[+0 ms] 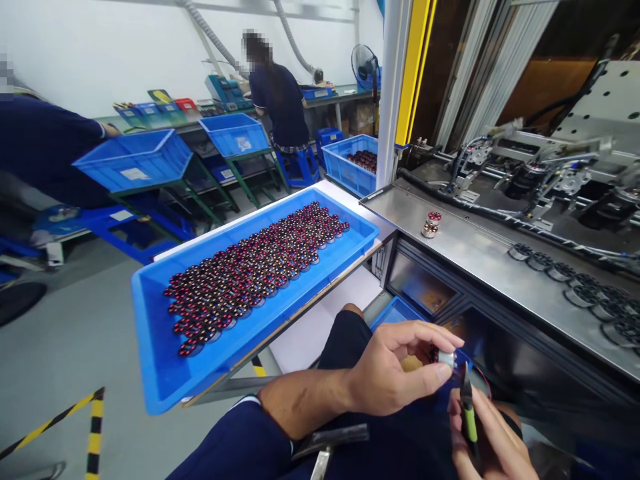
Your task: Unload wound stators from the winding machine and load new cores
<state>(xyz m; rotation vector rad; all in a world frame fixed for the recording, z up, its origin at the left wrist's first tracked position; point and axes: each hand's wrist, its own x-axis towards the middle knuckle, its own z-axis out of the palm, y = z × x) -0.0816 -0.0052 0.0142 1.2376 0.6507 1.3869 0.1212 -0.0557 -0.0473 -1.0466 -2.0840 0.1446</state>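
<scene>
My left hand [395, 373] is closed on a small round motor part [445, 361], its silver side showing between thumb and fingers above my lap. The palm side of the part is hidden by my fingers. Close by on the right, my right hand [487, 433] grips what look like small pliers [469, 413] with a black and green handle. Their dark tip points up toward the motor part; whether it touches cannot be made out. Left of my hands, a blue tray [145, 360] holds rows of similar red and black motor parts [250, 273].
A hammer-like tool [333, 437] lies near my left forearm. On the metal bench [400, 207] stand two stacked motor parts [431, 225] and several black rings [580, 280], before a machine [540, 167]. Blue bins [135, 160] and two co-workers [277, 100] are beyond.
</scene>
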